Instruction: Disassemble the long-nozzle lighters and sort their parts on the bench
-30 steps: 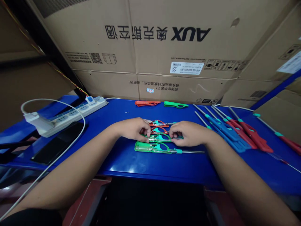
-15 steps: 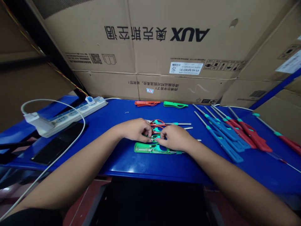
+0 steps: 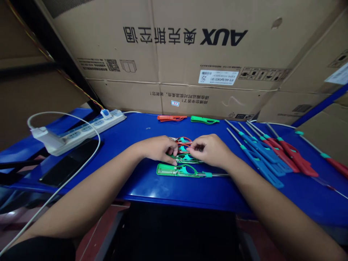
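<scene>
**Left hand** (image 3: 159,148): We found it narrow, with the fingers curled down over the left end of the stack. We could not tell whether it held anything.

**Right hand** (image 3: 210,150): We found it narrow as well, with the fingers curled over the right end of the stack. We could not tell whether it gripped anything.

**Stack:** A small stack of long-nozzle lighters (image 3: 185,148), showing red, teal and green parts, lay flat on the bench between the hands. The fingers hid part of it, so we could not confirm the count.

**Nearest item:** A green lighter (image 3: 170,169) lay flat just below the stack, on the side nearer the person, with its metal nozzle pointing right.

**Bench:** The blue bench (image 3: 136,190) carried all the items listed here.

**Right side:** Blue lighters (image 3: 258,159) and red lighters (image 3: 292,156) lay side by side in loose rows, well apart from the hands. A separate red lighter (image 3: 337,166) lay at the right edge.

**Far edge:** A short orange piece (image 3: 171,117) and a short green piece (image 3: 203,119) lay near the cartons.

**Left side:** A white power strip (image 3: 81,132), a black smartphone (image 3: 69,162) and a white cable (image 3: 94,145) sat together.

**Background:** Cardboard cartons (image 3: 185,72) printed AUX stood behind the bench.
</scene>
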